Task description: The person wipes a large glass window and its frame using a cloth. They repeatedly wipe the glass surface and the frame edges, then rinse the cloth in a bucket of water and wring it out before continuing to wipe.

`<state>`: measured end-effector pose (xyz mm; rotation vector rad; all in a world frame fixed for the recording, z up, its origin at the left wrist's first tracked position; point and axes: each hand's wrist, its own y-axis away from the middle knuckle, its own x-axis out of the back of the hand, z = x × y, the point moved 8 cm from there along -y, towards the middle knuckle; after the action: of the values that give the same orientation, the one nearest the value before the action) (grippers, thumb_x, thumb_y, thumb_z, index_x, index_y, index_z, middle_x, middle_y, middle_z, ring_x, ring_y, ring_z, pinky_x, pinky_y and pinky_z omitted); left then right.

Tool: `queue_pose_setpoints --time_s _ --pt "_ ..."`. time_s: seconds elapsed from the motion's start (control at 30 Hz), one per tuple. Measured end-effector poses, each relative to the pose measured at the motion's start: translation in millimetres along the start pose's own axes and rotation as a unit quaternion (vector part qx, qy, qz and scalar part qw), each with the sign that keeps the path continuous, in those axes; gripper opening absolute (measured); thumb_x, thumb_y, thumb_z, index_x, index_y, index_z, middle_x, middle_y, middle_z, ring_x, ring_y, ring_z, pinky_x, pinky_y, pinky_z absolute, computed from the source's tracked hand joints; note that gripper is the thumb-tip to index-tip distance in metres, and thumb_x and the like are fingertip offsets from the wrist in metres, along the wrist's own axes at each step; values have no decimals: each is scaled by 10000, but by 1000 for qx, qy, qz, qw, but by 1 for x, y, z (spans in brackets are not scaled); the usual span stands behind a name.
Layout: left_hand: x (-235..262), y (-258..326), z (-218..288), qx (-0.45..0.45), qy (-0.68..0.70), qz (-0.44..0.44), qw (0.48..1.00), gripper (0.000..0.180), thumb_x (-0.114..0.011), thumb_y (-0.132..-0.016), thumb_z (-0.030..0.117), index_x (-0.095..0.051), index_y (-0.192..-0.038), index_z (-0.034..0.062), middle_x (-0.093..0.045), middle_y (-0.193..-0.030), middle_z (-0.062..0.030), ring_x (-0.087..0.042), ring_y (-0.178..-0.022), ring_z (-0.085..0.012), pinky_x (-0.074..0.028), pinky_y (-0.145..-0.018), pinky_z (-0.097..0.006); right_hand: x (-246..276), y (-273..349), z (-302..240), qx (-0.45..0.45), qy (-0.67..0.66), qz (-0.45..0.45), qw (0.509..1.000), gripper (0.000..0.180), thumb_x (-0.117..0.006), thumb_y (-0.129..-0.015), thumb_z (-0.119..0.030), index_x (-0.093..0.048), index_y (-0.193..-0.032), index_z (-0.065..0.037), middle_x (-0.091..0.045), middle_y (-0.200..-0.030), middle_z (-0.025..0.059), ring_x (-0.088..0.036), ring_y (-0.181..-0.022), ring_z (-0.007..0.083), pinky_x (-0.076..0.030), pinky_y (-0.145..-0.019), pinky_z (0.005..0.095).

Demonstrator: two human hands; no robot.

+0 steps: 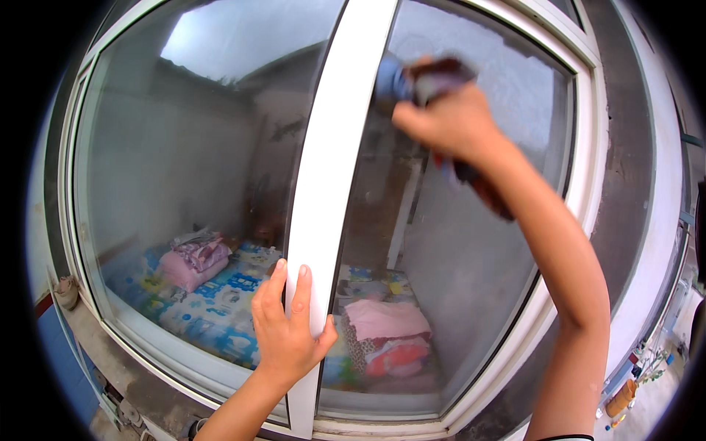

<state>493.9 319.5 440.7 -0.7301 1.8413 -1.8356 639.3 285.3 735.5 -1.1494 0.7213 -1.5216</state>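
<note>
My left hand (289, 334) rests on the white upright bar (334, 140) between two window panes, its fingers stretched and apart, holding nothing. Higher up, my right hand (460, 121) grips a dark, multicoloured cloth (447, 75) against the upper part of the right pane (485, 242). Motion blurs this hand and the cloth, and a loose end of the cloth hangs below the wrist. A bluish patch beside the fingers is too smeared to tell whether it is cloth or reflection. On the left, the other pane (184, 140) mirrors sky and a roof line.
Behind the glass lies a bed with a blue patterned cover (220, 294), a pink folded bundle (193, 268) and folded pink bedding (390, 323). A small pot (66, 292) stands by the left sill. An orange-brown pot (622, 398) with a plant is at lower right.
</note>
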Motion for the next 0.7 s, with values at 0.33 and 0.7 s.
queue_pose_setpoints --time_s 0.33,0.7 --pt "-11 4 0 -3 -8 -7 1000 897 -769 -638 148 -433 -1456 -5 -369 -1448 -305 -447 -1192 -438 -389 -992 -508 57 42 107 -63 -326 88 939 506 -650 -858 -146 -527 -1340 -52 -622 -1199 99 -609 -1072 198 -481 -928 331" --pt "-15 10 2 10 15 3 1000 918 -752 -629 126 -407 -1469 -5 -329 -1473 -307 -409 -1224 -448 -357 -1020 -529 120 -28 188 -262 226 276 896 689 -656 -815 -549 -588 -1300 -65 -667 -1211 214 -630 -1145 412 -509 -963 483"
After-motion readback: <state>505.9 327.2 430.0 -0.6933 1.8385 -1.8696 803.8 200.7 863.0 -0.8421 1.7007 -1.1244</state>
